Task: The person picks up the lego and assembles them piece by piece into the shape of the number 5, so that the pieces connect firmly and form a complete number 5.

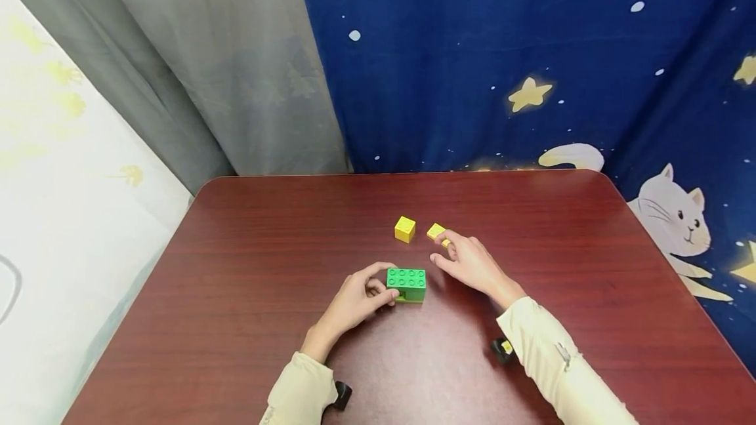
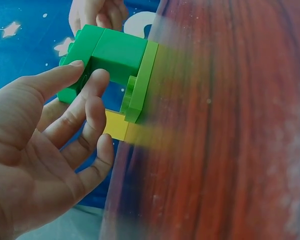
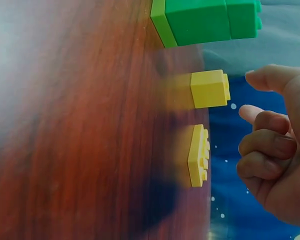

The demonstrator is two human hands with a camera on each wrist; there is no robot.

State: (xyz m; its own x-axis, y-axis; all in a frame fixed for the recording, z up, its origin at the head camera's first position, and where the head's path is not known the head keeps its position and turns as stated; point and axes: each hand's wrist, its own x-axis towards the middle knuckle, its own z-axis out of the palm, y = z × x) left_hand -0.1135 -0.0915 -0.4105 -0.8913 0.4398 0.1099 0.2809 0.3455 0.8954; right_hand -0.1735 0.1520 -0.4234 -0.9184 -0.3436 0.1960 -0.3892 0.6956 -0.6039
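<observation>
A stack of green toy building bricks [image 1: 407, 279] stands on the table in front of me. Its long studded top brick [image 2: 88, 42] overhangs a green block, and a thin light-green brick [image 2: 144, 85] lies at the bottom. My left hand [image 1: 353, 297] pinches the top brick at its left end between thumb and fingers. Beyond the stack sits a small yellow brick [image 1: 405, 229], studs up. My right hand [image 1: 472, 264] hovers over a thin yellow brick [image 3: 197, 157], thumb and forefinger reaching out, other fingers bent. The right wrist view shows a gap between that hand and both yellow bricks.
The dark red-brown wooden table [image 1: 266, 235] extends around the bricks. Behind its far edge hang a grey curtain [image 1: 248, 71] and a blue curtain [image 1: 443, 71] with stars and a cat. A white patterned cloth [image 1: 71, 215] borders the left side.
</observation>
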